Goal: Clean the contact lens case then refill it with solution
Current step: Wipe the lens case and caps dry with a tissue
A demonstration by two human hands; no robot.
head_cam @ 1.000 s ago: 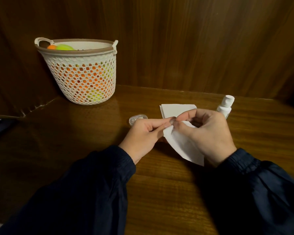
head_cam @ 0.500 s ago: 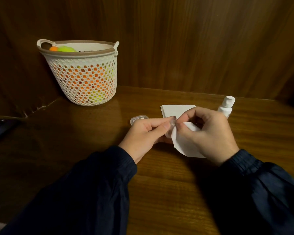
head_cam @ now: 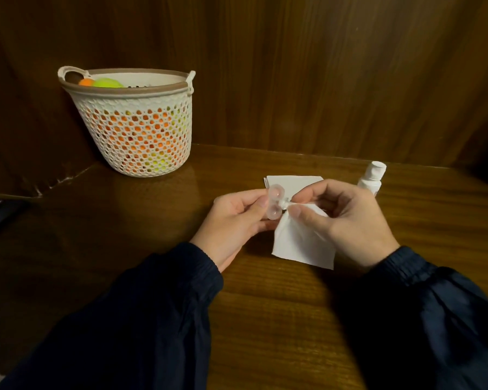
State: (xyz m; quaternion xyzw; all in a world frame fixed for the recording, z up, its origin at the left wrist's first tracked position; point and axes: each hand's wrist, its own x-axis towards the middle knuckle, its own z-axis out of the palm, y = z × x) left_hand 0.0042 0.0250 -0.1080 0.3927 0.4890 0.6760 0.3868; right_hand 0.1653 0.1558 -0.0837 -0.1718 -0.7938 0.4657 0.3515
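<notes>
While the head camera is looking down at the wooden table [head_cam: 265, 319], the left hand [head_cam: 231, 223] is pinching the clear contact lens case [head_cam: 275, 202] upright above the tabletop. The right hand [head_cam: 347, 218] is gripping a white tissue [head_cam: 302, 243], its twisted tip touching the case. Behind them, folded tissues [head_cam: 290, 181] are lying and a white solution bottle [head_cam: 372, 177] is standing. A mesh basket [head_cam: 135, 136] is sitting far left.

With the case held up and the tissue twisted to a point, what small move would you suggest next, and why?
Probably push the twisted tip of the tissue into a well of the lens case and turn it. The left hand holds the case upright, the right hand pinches the tip beside it, and the solution bottle stands capped.
</notes>
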